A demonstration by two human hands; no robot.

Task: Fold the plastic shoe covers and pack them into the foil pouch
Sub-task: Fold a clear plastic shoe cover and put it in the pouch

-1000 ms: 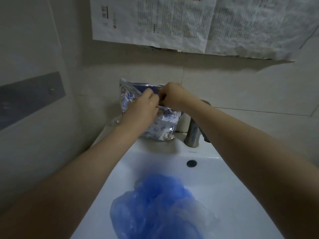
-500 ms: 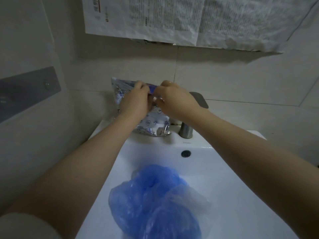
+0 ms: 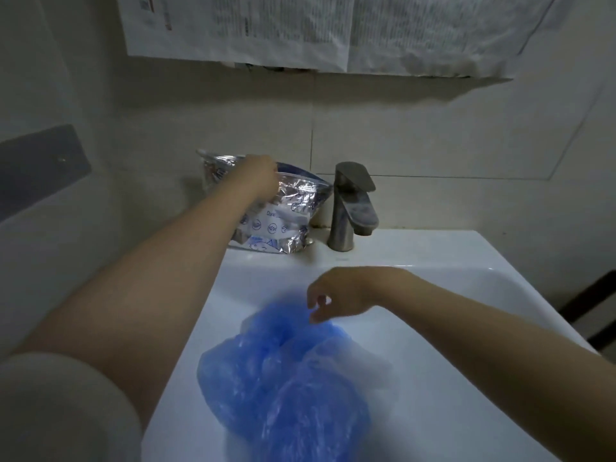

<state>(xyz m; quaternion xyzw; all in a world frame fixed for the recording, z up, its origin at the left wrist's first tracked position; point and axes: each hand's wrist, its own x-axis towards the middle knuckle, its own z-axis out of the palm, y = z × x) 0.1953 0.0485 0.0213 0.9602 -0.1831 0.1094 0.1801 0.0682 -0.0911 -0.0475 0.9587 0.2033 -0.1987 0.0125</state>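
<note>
Foil pouch (image 3: 286, 211) stands upright on the back ledge of the white sink (image 3: 450, 261), leaning toward the tiled wall (image 3: 433, 141), just left of the metal faucet (image 3: 353, 208). Pouch is silver, crinkled, with blue print and a white label panel on the front; something dark blue shows at its top edge. My left hand (image 3: 256, 176) is at the top of the pouch, back of the hand to the camera, covering the upper left part of it. The fingers are hidden behind the hand, so I cannot tell whether they pinch the rim or only rest on it.

Shoe covers (image 3: 283, 378): a loose bundle of blue translucent plastic, bunched up, lying in the sink basin on the near side. Paler, almost clear film spreads out on its right. Not folded, can't count the pieces.

My right hand (image 3: 343, 291) hovers over the far edge of the bundle, palm down, thumb and fingers loosely curled toward each other with a gap between, nothing held. Fingertips are just above or barely at the blue plastic; contact unclear, slight blur there.

Both forearms are bare; a pale sleeve (image 3: 60, 408) shows at lower left. Printed paper sheets (image 3: 300, 28) hang on the wall above the sink. A dark grey panel (image 3: 40, 168) sits on the left wall.
</note>
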